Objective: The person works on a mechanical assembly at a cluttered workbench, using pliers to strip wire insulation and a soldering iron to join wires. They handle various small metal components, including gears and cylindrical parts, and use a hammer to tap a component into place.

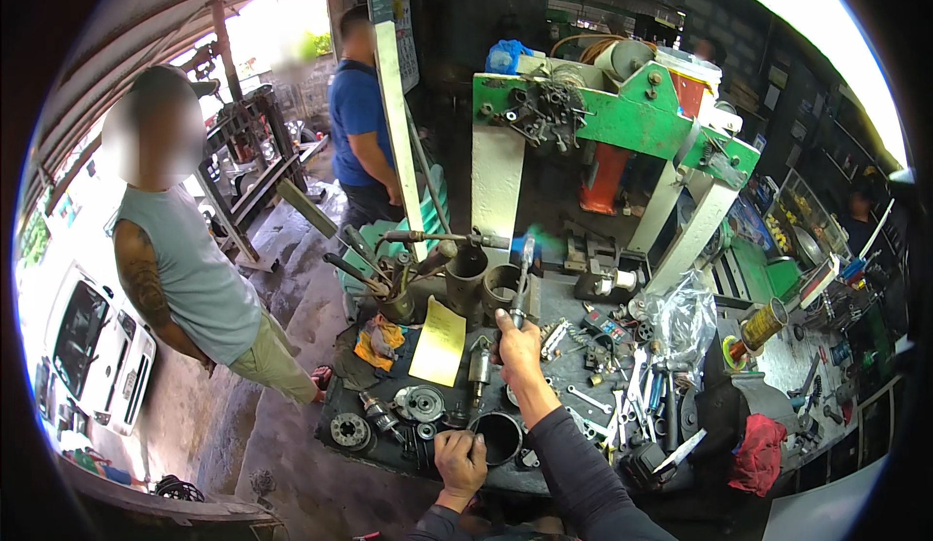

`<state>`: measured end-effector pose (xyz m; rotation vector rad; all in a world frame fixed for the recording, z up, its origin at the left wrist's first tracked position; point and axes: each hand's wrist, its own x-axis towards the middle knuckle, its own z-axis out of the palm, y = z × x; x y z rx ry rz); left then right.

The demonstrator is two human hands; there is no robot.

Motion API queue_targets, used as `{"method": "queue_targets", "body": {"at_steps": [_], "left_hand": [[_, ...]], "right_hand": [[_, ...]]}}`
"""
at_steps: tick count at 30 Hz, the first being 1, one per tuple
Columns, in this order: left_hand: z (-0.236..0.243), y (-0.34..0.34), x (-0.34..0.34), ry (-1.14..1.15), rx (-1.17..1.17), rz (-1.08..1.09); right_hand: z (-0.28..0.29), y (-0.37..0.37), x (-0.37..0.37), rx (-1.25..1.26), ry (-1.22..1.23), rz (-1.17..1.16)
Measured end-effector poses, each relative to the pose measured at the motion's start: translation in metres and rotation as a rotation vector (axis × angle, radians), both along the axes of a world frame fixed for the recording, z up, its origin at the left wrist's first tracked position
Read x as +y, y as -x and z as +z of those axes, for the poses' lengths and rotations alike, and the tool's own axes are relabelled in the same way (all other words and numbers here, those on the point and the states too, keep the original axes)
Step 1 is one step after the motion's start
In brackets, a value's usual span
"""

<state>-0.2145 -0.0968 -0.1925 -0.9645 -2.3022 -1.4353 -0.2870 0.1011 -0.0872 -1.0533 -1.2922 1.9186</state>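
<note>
One slim silver metal tool (525,279) points away from the right hand (520,347), whose grip is wrapped around its near end, above the cluttered dark bench (564,298) and near an open-topped grey metal cylinder (492,303). The left hand (460,463) is curled just beside a round, black, hollow cylinder (507,434); whether its grip clasps anything, I cannot tell. The step in hand seems to be wielding the tool; the next move probably calls for steady aim, clear of the grey rim.

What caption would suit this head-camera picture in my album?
Right hand holding a silver metal tool, left hand curled beside a dark open cylinder, with wrenches nearby.
</note>
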Motion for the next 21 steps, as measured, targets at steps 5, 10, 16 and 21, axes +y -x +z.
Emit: {"method": "queue_targets", "body": {"at_steps": [5,10,16,21], "left_hand": [[0.0,0.001,-0.003,0.025,-0.02,-0.02],[0.001,0.0,-0.001,0.025,0.003,0.008],[0.014,-0.003,-0.008,-0.049,-0.116,0.105],[0.018,-0.009,-0.056,-0.112,-0.35,0.254]], "right_hand": [[-0.006,0.002,0.003,-0.059,0.006,0.005],[-0.011,0.004,0.005,-0.013,-0.001,-0.004],[-0.016,0.003,0.009,0.002,-0.005,0.033],[-0.024,0.007,0.013,-0.018,-0.015,0.015]]}}
